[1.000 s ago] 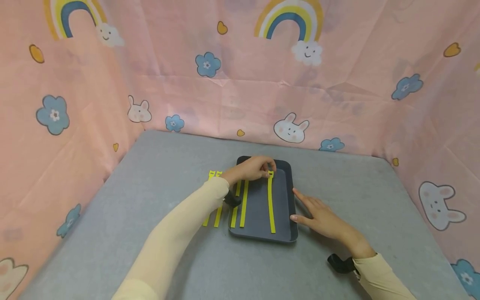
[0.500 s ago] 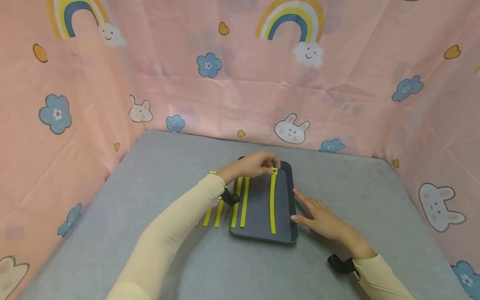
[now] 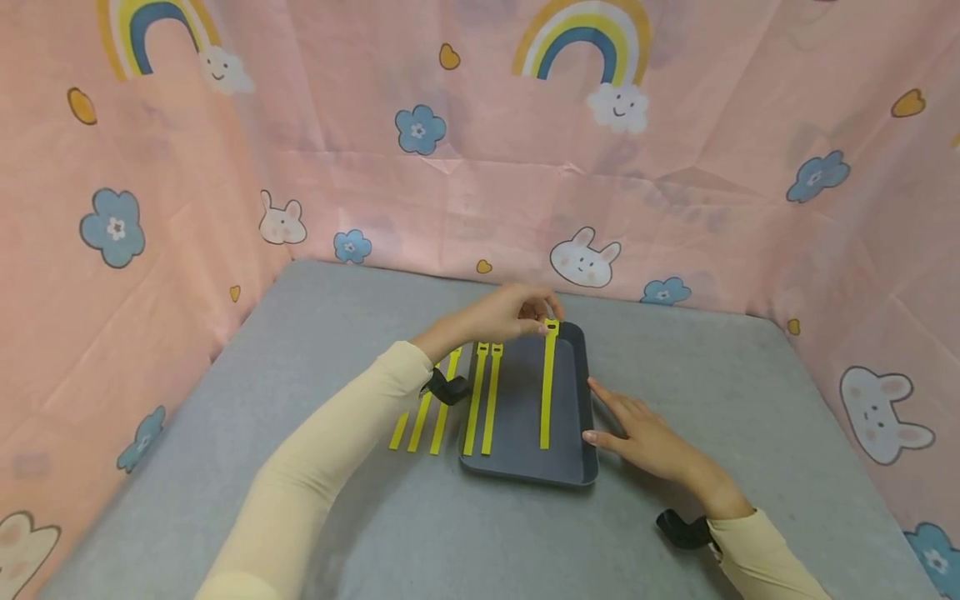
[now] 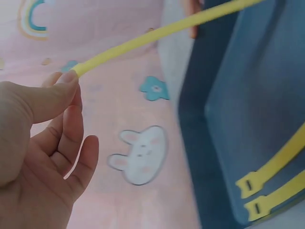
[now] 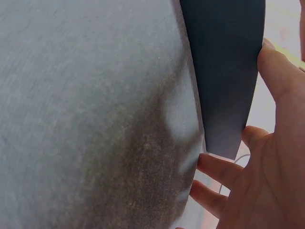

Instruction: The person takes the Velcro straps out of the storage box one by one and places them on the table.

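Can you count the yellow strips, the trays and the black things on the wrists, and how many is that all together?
Yellow strips: 6 showing (3 on the table, 2 lying in the tray, 1 pinched by the left hand); the left sleeve may hide more
Trays: 1
Black things on the wrists: 2
Total: 9 showing

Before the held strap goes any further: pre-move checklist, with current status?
1. Left hand pinching the long, flat yellow strap by its slotted end: ok.
2. Right hand touching the right side of the dark grey, shallow rectangular tray: ok.
3. Two yellow straps lying in the tray apart from the held one: ok.
4. Held strap's lower end clear of the tray floor: cannot tell.
5. Yellow straps on the table fully visible: not ok, partly hidden by the left arm in a cream sleeve.
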Demonstrator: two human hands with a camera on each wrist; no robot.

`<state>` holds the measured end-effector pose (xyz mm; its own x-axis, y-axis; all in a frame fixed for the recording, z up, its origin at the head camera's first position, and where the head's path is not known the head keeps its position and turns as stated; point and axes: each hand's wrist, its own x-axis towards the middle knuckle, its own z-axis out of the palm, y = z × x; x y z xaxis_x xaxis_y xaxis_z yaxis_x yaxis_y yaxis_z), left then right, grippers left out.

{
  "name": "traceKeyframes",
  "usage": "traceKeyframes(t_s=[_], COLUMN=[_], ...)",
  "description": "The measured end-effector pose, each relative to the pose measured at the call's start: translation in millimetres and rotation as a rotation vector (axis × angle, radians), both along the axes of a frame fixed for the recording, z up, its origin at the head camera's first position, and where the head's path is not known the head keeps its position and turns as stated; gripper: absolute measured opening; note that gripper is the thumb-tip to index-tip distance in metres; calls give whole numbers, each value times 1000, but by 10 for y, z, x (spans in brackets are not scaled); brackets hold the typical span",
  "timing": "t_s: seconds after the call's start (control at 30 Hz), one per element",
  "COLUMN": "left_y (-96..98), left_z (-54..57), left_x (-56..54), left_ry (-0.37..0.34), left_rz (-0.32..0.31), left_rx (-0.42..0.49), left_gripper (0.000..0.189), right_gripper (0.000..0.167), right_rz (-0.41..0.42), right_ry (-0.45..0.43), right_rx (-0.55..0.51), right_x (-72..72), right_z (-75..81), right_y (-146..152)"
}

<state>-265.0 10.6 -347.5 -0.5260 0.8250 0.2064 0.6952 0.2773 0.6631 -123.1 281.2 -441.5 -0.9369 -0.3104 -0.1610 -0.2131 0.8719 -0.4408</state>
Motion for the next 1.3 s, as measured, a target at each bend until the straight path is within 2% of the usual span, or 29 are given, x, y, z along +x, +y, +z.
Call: traceKeyframes(t_s=[0.27, 0.47, 0.6, 0.8, 1.1, 1.3], left_y=[-138, -278, -396, -662, -1201, -1562], left_z=[349, 493, 553, 649, 759, 766], left_x=[118, 193, 230, 266, 306, 367], left_ry=[-13, 5, 31, 25, -6, -46], left_rz=[20, 8, 13, 56, 140, 199], left_rx=[39, 58, 66, 100, 134, 110], left_gripper=[22, 23, 24, 25, 23, 22], right_gripper=[84, 83, 82, 81, 82, 81], right_rz=[-1, 9, 15, 27, 29, 39], right_ry=[2, 24, 33, 39, 50, 53], right_rx=[4, 9, 3, -12, -18, -13], right_x=[4, 8, 17, 24, 15, 13], right_z=[4, 12, 23, 27, 0, 12], right_y=[1, -4, -5, -3, 13, 16])
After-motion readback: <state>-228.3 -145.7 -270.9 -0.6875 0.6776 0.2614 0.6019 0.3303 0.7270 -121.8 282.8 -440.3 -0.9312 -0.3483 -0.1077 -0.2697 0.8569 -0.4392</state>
